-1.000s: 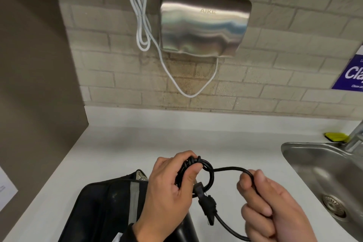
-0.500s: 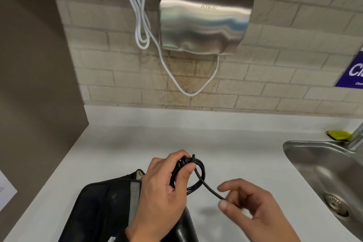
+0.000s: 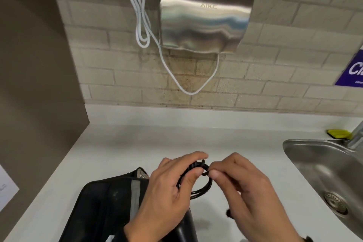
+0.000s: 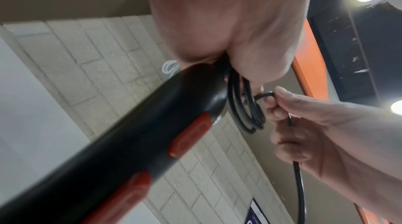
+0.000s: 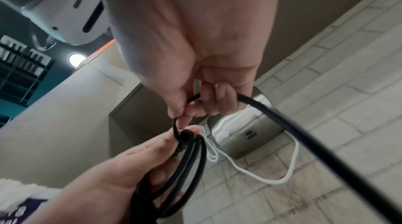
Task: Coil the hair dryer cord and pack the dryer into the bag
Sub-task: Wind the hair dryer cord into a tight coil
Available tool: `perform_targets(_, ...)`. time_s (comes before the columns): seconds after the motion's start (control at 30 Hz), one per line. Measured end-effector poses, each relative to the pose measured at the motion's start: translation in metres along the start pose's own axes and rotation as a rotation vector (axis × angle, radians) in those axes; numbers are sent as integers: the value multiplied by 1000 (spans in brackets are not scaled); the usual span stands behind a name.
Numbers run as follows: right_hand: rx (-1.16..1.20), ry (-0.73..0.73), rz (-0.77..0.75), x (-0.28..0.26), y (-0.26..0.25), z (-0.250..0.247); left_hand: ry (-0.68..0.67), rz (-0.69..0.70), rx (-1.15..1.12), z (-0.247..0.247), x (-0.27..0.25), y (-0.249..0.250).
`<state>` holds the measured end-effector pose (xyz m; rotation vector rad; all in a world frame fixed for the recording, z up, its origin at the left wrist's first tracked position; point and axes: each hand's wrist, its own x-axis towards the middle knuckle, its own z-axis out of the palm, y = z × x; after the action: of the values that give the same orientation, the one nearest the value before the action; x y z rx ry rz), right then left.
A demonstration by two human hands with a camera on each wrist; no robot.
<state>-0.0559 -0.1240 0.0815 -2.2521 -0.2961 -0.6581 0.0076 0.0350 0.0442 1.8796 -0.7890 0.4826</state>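
My left hand (image 3: 172, 186) grips a small coil of black cord (image 3: 200, 188) above the white counter. Thumb and forefinger of my right hand (image 3: 231, 180) pinch the cord's loose end (image 5: 196, 98) right at the top of the coil. The left wrist view shows the coil (image 4: 243, 107) hanging from my left hand (image 4: 228, 30), with the black hair dryer (image 4: 121, 150) and its red buttons just below. The dryer's body (image 3: 186, 228) pokes out under my left wrist. A black bag (image 3: 102, 208) with a grey stripe lies on the counter at the lower left.
A steel sink (image 3: 330, 175) is set into the counter at the right, with a yellow sponge (image 3: 338, 133) behind it. A steel hand dryer (image 3: 204, 19) and its white cable (image 3: 143, 17) hang on the brick wall. A brown partition (image 3: 35, 84) closes off the left.
The wide loop and plug seen a second ago are gone from view. My right hand moved up and left to the coil and now pinches the cord end against it.
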Motion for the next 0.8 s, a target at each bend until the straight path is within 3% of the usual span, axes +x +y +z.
perform_targets(0.43, 442, 0, 178, 12, 5, 6, -55, 8, -157, -6, -3, 1)
perform_targets(0.57, 549, 164, 215, 10, 6, 14, -31, 17, -136, -4, -4, 2)
perform_targets(0.67, 436, 315, 129, 5, 9, 27, 22, 17, -163, -1, -8, 3)
perform_targets(0.8, 430, 348, 92, -6, 11, 42, 131, 16, -173, 3, -7, 6)
